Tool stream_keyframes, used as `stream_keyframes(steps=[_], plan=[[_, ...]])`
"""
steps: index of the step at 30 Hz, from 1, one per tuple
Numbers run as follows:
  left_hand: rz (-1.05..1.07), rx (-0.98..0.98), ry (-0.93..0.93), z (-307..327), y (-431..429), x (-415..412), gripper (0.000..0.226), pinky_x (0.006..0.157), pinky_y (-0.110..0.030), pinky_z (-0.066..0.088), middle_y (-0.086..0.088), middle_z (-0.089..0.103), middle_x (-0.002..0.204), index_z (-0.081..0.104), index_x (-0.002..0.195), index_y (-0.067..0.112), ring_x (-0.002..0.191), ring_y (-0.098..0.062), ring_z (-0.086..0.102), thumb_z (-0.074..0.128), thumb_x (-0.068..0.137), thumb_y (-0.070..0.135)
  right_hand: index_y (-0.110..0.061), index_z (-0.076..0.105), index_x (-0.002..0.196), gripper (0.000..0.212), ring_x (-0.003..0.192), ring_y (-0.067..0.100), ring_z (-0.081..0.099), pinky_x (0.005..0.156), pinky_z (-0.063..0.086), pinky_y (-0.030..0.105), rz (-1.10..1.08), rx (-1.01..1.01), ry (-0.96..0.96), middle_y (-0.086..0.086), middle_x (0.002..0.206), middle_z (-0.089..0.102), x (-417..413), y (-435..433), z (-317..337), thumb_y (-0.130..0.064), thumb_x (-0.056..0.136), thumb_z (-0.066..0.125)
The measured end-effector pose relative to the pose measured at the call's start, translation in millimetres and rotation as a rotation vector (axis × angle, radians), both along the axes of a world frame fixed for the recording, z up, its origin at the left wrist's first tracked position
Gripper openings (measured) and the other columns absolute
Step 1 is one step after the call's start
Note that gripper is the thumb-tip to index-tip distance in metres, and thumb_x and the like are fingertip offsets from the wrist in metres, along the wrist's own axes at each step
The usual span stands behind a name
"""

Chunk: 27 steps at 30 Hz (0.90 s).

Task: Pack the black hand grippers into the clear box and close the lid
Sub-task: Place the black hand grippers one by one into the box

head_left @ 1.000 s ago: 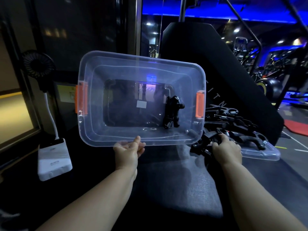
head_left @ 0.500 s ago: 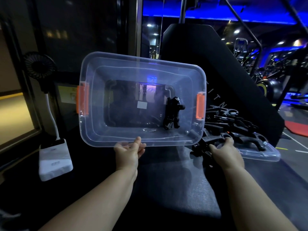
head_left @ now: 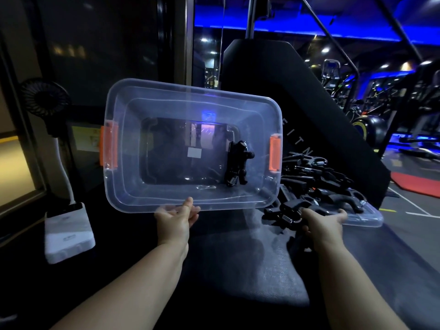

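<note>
Head view, packing run as I steer it remotely. My left grip [head_left: 176, 217] pinches the near rim of the clear box [head_left: 190, 88], thumb on top and fingers beneath, holding it tipped up with its open mouth towards me. One packed gripper [head_left: 238, 163] lies inside at the right end, near the right orange latch [head_left: 274, 153]. My right grip [head_left: 323, 222] is curled round a second gripper [head_left: 289, 214] at the near edge of the pile of hand grippers [head_left: 316, 177], which lies on the clear lid [head_left: 366, 216] on the table [head_left: 238, 270], just right of the box. I judge the task to be at an early stage. One gripper is in, one is in hand and many are left. The lid is off and loaded, so it must be emptied before it can close the box. For writing, pale spaced letters [head_left: 298, 141] on the black pad behind the box read roughly "ITN", their start hidden. The white sticker [head_left: 194, 152] on the box floor and the yellowish notice [head_left: 85, 139] behind the left latch [head_left: 109, 146] are too dim to read.
</note>
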<state>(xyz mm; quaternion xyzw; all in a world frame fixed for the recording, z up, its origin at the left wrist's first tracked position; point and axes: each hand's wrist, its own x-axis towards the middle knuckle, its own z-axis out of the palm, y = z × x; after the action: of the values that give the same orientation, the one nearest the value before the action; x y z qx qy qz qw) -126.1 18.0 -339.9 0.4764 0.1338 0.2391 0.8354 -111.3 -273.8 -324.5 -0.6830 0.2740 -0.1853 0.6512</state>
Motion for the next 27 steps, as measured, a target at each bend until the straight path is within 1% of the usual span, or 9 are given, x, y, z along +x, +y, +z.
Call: stream_keyframes(steps=[3, 5, 7, 9, 12, 15, 23, 25, 27], plan=[[0.003, 0.004, -0.003, 1, -1, 0, 0.033, 0.067, -0.032, 0.055, -0.01, 0.07, 0.065, 0.042, 0.106, 0.004, 0.07, -0.022, 0.07, 0.067, 0.086, 0.013, -0.032, 0.013, 0.14, 0.09, 0.071, 0.021, 0.065, 0.05, 0.05, 0.027, -0.013, 0.141, -0.069, 0.014, 0.107, 0.053, 1, 0, 2, -0.018, 0.073, 0.072], [0.004, 0.009, -0.001, 2, -1, -1, 0.037, 0.066, -0.032, 0.055, -0.014, 0.069, 0.069, 0.042, 0.111, 0.001, 0.069, -0.02, 0.07, 0.067, 0.086, 0.012, -0.022, 0.021, 0.133, 0.077, 0.073, 0.023, 0.066, 0.046, 0.05, 0.026, -0.03, 0.201, -0.09, 0.016, 0.108, 0.052, 1, -2, 3, -0.017, 0.075, 0.072], [0.004, 0.012, 0.003, 2, -1, -2, 0.038, 0.065, -0.03, 0.055, -0.014, 0.069, 0.072, 0.041, 0.113, 0.001, 0.066, -0.018, 0.07, 0.067, 0.086, 0.012, -0.009, 0.029, 0.126, 0.064, 0.062, 0.021, 0.067, 0.047, 0.051, 0.029, -0.023, 0.24, -0.085, 0.02, 0.101, 0.06, 1, -4, 4, -0.017, 0.078, 0.072], [0.005, 0.011, 0.008, 2, -1, -2, 0.039, 0.065, -0.029, 0.055, -0.014, 0.069, 0.072, 0.041, 0.114, 0.002, 0.066, -0.017, 0.07, 0.067, 0.087, 0.012, 0.002, 0.045, 0.122, 0.052, 0.06, 0.02, 0.068, 0.049, 0.051, 0.029, 0.018, 0.253, -0.063, 0.018, 0.089, 0.068, 0, -5, 3, -0.019, 0.081, 0.071], [0.003, 0.011, 0.008, 3, -1, -2, 0.039, 0.065, -0.03, 0.055, -0.014, 0.069, 0.072, 0.042, 0.114, 0.001, 0.067, -0.017, 0.07, 0.066, 0.087, 0.013, -0.004, 0.064, 0.096, 0.026, 0.055, 0.016, 0.066, 0.048, 0.049, 0.029, 0.092, 0.233, -0.028, 0.004, 0.059, 0.069, 0, -9, 0, -0.025, 0.082, 0.07], [-0.002, 0.005, 0.002, 3, -1, -2, 0.036, 0.066, -0.031, 0.055, -0.013, 0.069, 0.071, 0.041, 0.111, 0.004, 0.067, -0.018, 0.07, 0.067, 0.087, 0.013, -0.01, 0.066, 0.084, 0.015, 0.056, 0.014, 0.067, 0.041, 0.05, 0.023, 0.152, 0.268, -0.047, 0.001, 0.061, 0.07, -1, -12, -2, -0.024, 0.08, 0.071], [-0.007, 0.006, 0.001, 3, -1, -4, 0.036, 0.067, -0.03, 0.055, -0.012, 0.069, 0.071, 0.041, 0.109, 0.006, 0.068, -0.017, 0.071, 0.067, 0.086, 0.014, 0.005, 0.062, 0.09, 0.014, 0.071, 0.022, 0.065, 0.051, 0.054, 0.021, 0.188, 0.395, -0.139, 0.018, 0.082, 0.063, 0, -12, 0, -0.003, 0.081, 0.068], [-0.004, 0.002, -0.005, 3, -1, -4, 0.038, 0.065, -0.029, 0.055, -0.013, 0.069, 0.071, 0.041, 0.111, 0.004, 0.066, -0.017, 0.07, 0.067, 0.086, 0.013, 0.009, 0.058, 0.098, 0.021, 0.072, 0.025, 0.066, 0.052, 0.055, 0.024, 0.183, 0.423, -0.147, 0.023, 0.089, 0.061, 0, -10, 1, 0.0, 0.081, 0.067], [-0.003, 0.004, -0.007, 3, -1, -4, 0.04, 0.064, -0.028, 0.055, -0.013, 0.068, 0.069, 0.041, 0.114, 0.001, 0.065, -0.016, 0.07, 0.067, 0.086, 0.013, 0.008, 0.048, 0.121, 0.043, 0.07, 0.027, 0.069, 0.056, 0.058, 0.03, 0.184, 0.438, -0.15, 0.027, 0.094, 0.06, 1, -7, 2, 0.005, 0.081, 0.065]])
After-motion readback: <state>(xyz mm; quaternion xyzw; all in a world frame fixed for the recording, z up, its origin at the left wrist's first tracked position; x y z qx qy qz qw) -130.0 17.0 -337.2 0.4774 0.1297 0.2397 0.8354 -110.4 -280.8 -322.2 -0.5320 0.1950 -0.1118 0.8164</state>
